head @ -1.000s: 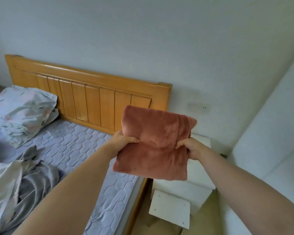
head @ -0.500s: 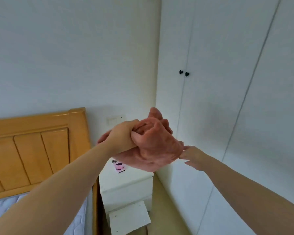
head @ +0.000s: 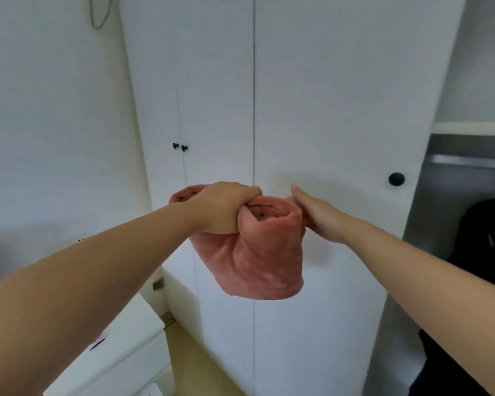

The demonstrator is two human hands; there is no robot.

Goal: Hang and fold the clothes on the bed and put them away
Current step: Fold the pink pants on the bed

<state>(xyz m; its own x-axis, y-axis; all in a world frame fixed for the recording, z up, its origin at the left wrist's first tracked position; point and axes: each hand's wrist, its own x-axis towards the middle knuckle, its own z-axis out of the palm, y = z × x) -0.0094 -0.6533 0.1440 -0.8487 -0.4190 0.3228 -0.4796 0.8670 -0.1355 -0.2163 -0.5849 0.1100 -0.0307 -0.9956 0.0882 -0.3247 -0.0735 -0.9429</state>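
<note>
Head view here: what fills most of your sight is the white wardrobe (head: 326,81), flat matte doors with thin vertical seams running top to bottom. On its right edge there's an open section (head: 452,212) with a pale shelf (head: 472,128) up top, a grey metal-looking rail (head: 469,162) under it, and something dark and soft-looking (head: 486,238) hanging or stuffed in there; can't tell what it is. The plain white wall (head: 40,124) closes off your left side, and a white drawer unit (head: 120,352) with square edges sits low at your left, so the free room is basically the beige floor strip (head: 189,347) between it and the doors.

The pink fleece garment (head: 263,258) is up in the air in front of the closed doors, between your hands. It's fuzzy, bunched into a baggy pouch shape with a rolled top edge.

Your left hand (head: 223,207) has its fingers curled tight into the top of it, carrying the whole thing. Your right hand (head: 317,218) is flat, fingers straight, lying against the bundle's right side and not gripping; the thumb is hidden.

The big round black knob (head: 396,179) is just right of that hand, and a pair of small black knobs (head: 180,147) sits further left.
</note>
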